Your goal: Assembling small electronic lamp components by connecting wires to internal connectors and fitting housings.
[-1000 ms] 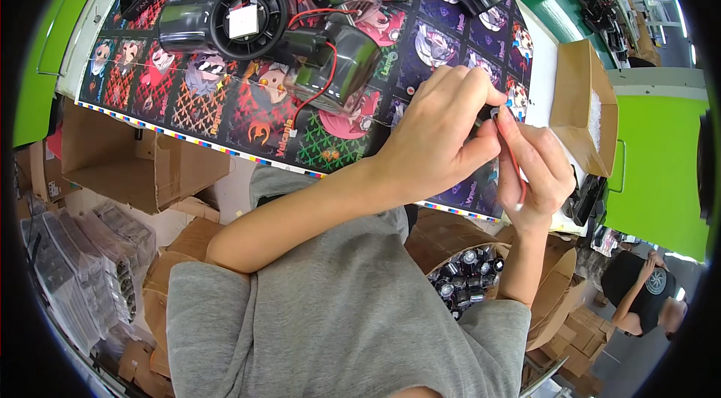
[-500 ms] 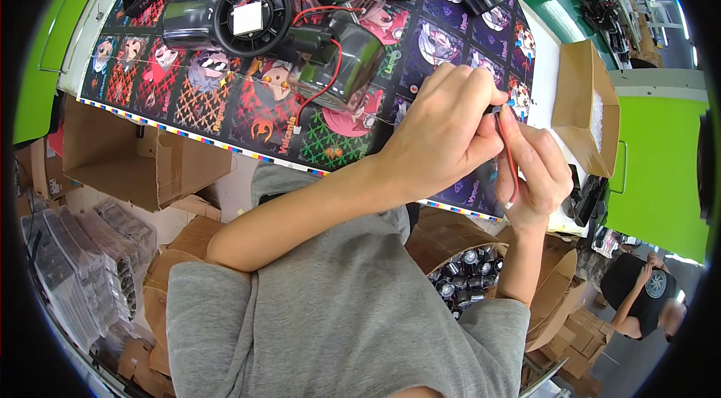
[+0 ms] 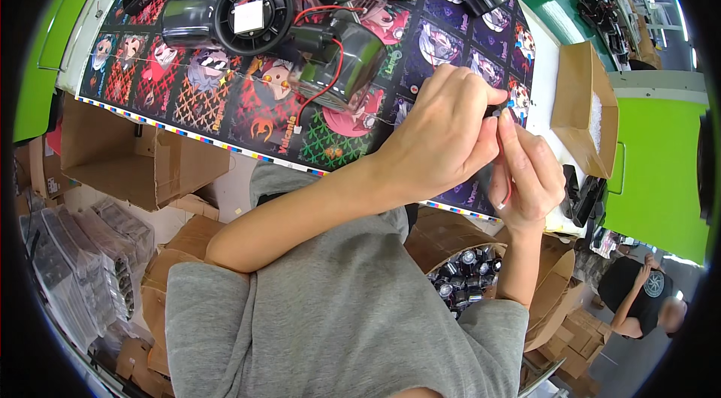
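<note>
- Left hand (image 3: 447, 128) grip: pinching small dark part (image 3: 493, 110) above the surface's (image 3: 546, 71) right end.
- Right hand (image 3: 532, 173) grip: closed around red wire (image 3: 508, 192), fingertips at part.
- Risk: uneven pulling could strain the wire.

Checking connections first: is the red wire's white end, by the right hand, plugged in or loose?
Loose: the red wire ends in a white tip by the right hand, nothing joined to it.
</note>
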The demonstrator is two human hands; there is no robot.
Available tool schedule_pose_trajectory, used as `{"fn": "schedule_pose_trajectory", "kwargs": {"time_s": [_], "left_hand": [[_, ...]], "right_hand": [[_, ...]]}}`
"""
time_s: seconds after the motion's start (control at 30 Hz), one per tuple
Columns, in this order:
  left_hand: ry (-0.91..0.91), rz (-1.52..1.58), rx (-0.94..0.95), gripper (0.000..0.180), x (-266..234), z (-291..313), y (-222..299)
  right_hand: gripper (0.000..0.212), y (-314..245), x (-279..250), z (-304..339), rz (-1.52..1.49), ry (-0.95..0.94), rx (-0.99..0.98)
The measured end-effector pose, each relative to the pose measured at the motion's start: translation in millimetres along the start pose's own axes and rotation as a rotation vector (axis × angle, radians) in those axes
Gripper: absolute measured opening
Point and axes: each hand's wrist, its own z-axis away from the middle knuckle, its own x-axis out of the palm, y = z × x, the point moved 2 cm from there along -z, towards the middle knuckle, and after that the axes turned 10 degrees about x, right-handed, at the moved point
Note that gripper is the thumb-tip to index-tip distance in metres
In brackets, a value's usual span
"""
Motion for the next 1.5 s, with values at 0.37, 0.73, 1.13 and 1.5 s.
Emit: {"fn": "schedule_pose_trajectory", "kwargs": {"time_s": [0.37, 0.73, 1.13, 1.5], "left_hand": [[-0.018, -0.101, 0.042, 0.030, 2.8, 3.5, 3.9], [0.007, -0.224, 0.043, 0.035, 4.9, 3.9, 6.1], [0.031, -0.093, 0.003, 0.036, 0.1, 3.6, 0.4], [0.019, -0.076, -0.003, 0.035, -1.2, 3.0, -0.2]], "right_hand": [[0.041, 10.5, -5.9, 1.2, -0.375, -0.123, 0.222], [0.040, -8.3, -2.8, 0.1, -0.178, -0.074, 0.292], [0.043, -8.6, -4.2, -6.6, -0.097, -0.071, 0.162], [0.042, -3.2, -1.2, -6.5, -0.152, -0.090, 0.175]]}}
